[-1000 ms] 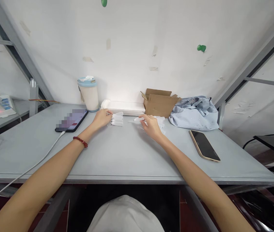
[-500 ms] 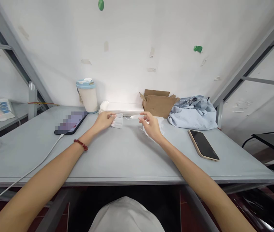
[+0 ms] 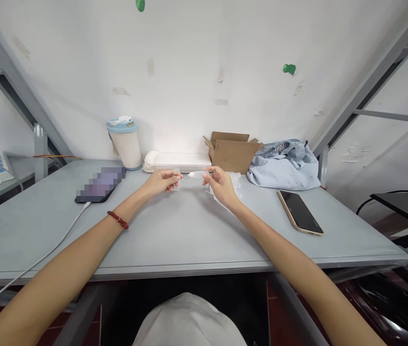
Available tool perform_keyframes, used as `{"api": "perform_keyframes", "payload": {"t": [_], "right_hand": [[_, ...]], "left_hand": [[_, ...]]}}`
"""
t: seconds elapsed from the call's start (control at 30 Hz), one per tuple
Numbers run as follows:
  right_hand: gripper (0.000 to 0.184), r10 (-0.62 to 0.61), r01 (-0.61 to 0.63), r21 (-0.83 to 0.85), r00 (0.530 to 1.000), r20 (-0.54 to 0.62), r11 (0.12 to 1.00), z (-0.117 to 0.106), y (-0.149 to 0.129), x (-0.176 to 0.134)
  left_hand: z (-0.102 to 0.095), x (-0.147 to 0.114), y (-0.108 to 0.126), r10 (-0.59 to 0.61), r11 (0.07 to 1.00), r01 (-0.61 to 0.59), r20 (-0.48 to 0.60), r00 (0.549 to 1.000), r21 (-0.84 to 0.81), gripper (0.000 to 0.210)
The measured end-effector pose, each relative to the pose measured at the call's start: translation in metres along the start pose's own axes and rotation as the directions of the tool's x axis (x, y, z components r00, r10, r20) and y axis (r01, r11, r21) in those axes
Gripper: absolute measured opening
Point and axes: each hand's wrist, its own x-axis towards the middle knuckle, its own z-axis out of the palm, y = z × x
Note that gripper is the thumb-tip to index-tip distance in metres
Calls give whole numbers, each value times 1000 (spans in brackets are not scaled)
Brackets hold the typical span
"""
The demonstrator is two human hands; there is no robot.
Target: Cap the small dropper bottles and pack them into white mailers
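My left hand [image 3: 162, 182], a dark red bead bracelet [image 3: 117, 220] on its wrist, pinches the end of a thin white cord [image 3: 186, 179] just above the table. The cord runs to a slim white tapered piece [image 3: 197, 174], which my right hand [image 3: 221, 186] grips between thumb and fingers. Small translucent white pieces [image 3: 177, 185] show beneath my left fingertips. Beside and partly behind my right hand lies a pile of similar white pieces [image 3: 236, 179]. The exact kind of the slim piece is too small to make out.
On the grey table [image 3: 189, 235] stand a lidded cup [image 3: 127, 146], a flat white stack [image 3: 182, 159] and an open cardboard box [image 3: 233, 154]. Light blue cloth [image 3: 283, 166] lies right of the box. A charging phone [image 3: 101, 185] is at left, another phone [image 3: 300, 212] at right.
My left hand has come closer to my right hand, its fingertips now at the cord. My right hand keeps its grip on the slim white piece. The whole view has shifted slightly.
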Motion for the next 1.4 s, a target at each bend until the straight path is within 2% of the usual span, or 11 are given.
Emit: {"api": "perform_keyframes", "payload": {"t": [0.6,1.4], "right_hand": [[33,-6,6,-12,1000,7,1000,1,2,0],[32,-13,13,-19,1000,-1,1000,0,3,1]], "left_hand": [[1,-1,5,29,1000,-30,82,996,4,35],[1,0,2,37,999,-37,71,997,2,39]]}}
